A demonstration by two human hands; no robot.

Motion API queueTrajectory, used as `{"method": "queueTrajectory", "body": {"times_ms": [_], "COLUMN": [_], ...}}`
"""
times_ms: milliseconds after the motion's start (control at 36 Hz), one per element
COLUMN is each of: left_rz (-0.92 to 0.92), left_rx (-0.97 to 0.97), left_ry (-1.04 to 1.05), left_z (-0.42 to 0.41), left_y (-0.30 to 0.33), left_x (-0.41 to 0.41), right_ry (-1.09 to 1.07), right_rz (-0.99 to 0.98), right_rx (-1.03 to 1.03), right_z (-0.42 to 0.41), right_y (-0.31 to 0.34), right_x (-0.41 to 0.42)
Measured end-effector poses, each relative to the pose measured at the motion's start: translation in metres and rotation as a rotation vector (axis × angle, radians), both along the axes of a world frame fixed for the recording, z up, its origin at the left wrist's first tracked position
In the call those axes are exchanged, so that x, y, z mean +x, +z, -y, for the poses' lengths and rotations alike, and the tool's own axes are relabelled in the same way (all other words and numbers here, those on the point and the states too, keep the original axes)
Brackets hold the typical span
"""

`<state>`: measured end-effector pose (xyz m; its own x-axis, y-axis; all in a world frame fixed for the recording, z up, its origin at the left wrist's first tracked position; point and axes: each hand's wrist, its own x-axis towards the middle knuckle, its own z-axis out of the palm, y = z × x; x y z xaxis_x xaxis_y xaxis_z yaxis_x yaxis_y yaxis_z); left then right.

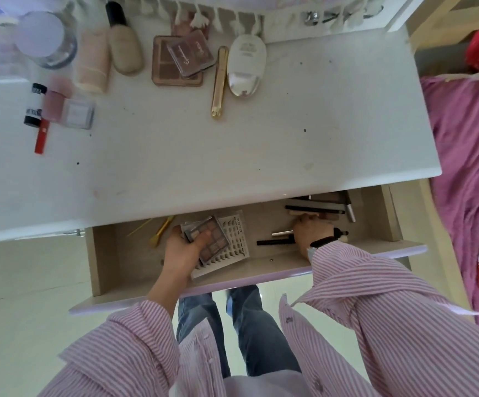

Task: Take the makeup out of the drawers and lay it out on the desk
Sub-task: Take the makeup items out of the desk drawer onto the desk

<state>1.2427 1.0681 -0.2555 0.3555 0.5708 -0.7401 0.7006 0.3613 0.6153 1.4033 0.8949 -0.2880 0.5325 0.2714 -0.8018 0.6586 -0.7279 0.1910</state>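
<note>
Left hand (185, 247) gripped the eyeshadow palette (211, 239) in the open drawer (109, 253), thumb on top; right hand (309, 233) reached the far-right pile of pencils (315, 209), fingers hidden, grip unclear. Best move: lift palette flat, clear the lash card (232, 247), set on counter (175, 156) beside the laid-out palettes (181, 60).

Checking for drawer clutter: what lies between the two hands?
In the head view, the eyelash card, partly under the left hand's palette, then bare drawer floor up to the right hand.
</note>
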Motion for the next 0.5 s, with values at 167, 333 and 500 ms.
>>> {"method": "queueTrajectory", "body": {"times_ms": [167, 333, 500], "left_rz": [0.005, -0.001, 0.028], "left_rx": [0.048, 0.114, 0.156], "left_ry": [-0.046, -0.096, -0.1], "left_z": [0.0, -0.001, -0.001], "left_y": [0.003, 0.011, 0.017], "left_x": [-0.001, -0.003, -0.005], "right_ry": [0.15, 0.198, 0.233], "right_rz": [0.005, -0.019, -0.066], "right_rx": [0.035, 0.034, 0.017], "right_z": [0.005, 0.003, 0.003], "right_y": [-0.003, -0.004, -0.001], "right_x": [0.004, 0.004, 0.003]}}
